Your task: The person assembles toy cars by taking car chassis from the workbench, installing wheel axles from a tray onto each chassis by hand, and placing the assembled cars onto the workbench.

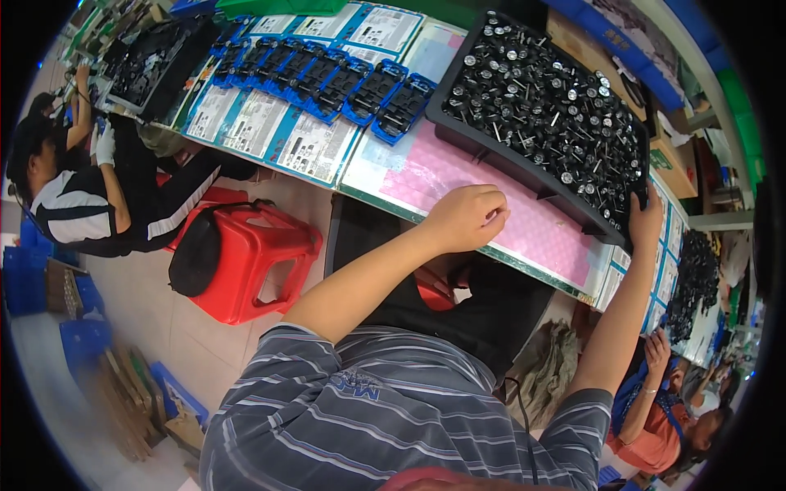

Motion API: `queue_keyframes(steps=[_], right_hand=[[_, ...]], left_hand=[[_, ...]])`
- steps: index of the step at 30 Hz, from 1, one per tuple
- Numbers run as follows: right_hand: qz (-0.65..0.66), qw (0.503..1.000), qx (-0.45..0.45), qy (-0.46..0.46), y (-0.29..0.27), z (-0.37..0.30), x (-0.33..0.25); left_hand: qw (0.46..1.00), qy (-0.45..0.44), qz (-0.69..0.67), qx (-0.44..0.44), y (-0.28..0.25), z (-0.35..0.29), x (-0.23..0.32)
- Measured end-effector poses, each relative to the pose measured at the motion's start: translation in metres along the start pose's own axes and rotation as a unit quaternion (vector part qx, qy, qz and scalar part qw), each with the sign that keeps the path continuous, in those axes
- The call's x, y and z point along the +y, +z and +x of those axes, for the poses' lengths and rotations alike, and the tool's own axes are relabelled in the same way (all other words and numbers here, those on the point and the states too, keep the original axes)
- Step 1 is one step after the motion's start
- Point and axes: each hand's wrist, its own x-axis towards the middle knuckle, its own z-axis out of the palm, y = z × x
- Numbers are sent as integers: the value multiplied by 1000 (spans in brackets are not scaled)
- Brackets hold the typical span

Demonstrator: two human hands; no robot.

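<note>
A large black plastic bin [524, 168] is heaped with small black parts that have shiny round heads and metal pins. My right hand [647, 219] grips its near right end at the rim. In front of the bin, over the pink sheet [442, 172] on the bench, my left hand [471, 218] is held closed with the fingers curled. Whatever those fingers may hold is hidden. To the left of the bin stands a row of several blue trays [405, 108] with black parts set in them.
Printed cardboard sheets [307, 147] cover the bench. A red stool [254, 262] stands at the left beside a seated co-worker [82, 196]. Another co-worker [655, 434] sits at the lower right. Beyond the bin are blue crates [622, 45] and cardboard boxes [675, 159].
</note>
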Motion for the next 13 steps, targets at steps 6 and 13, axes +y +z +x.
queue_keyframes(steps=[6, 13], right_hand=[[-38, 998, 39, -32, -3, -5, -25], [-7, 1000, 30, -4, -9, -3, -19]], left_hand=[[1000, 3, 11, 20, -3, -4, -2], [999, 24, -27, 20, -14, -8, -2]])
